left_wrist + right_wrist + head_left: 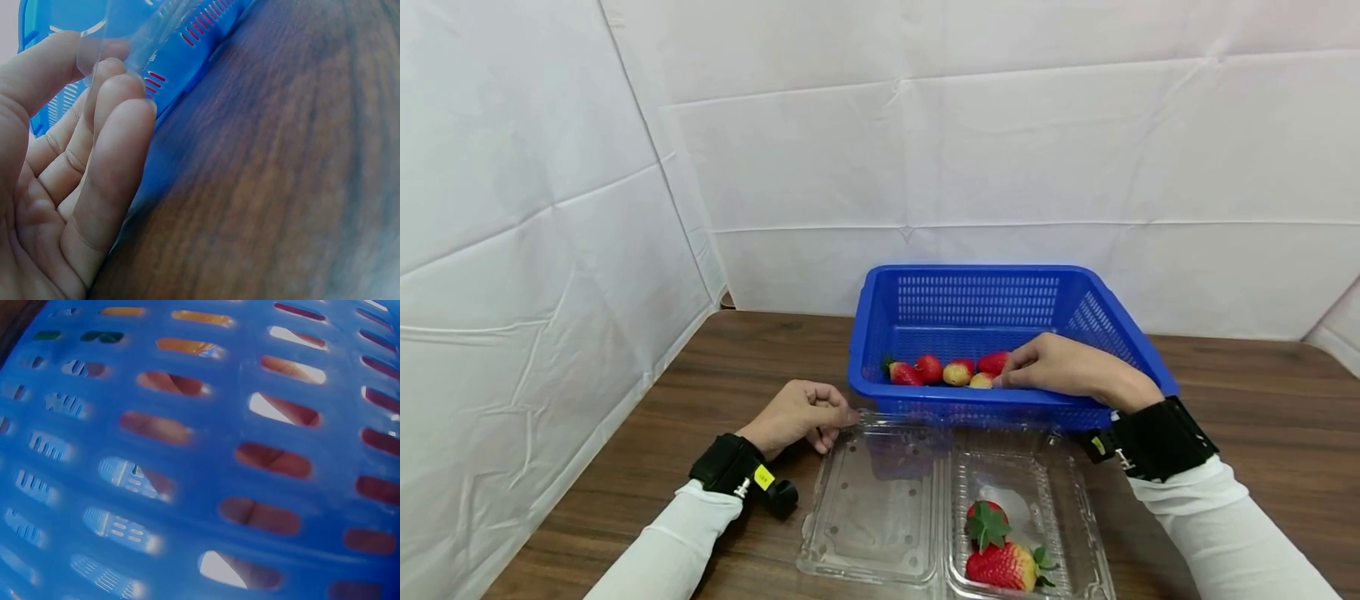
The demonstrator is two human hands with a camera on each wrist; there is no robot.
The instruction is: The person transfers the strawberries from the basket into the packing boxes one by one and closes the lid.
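Note:
My left hand [805, 414] pinches the upper left corner of a clear plastic clamshell box [880, 508], thumb against fingers; the left wrist view shows the clear plastic edge [94, 53] between them. The box lies unfolded, and its right half holds two strawberries, one red with green leaves up [987, 523], one on its side [1000, 567]. My right hand [1067, 367] reaches over the front rim of a blue basket [955, 396], bent fingers down among strawberries [928, 368]. Its fingertips are partly hidden; the basket's slotted wall [206, 437] blocks the right wrist view.
The basket stands behind the box on a brown wooden table [760, 350], its front wall close to the box's back edge. White cloth [1000, 150] hangs behind the table and along its left side. Several strawberries lie along the basket's front.

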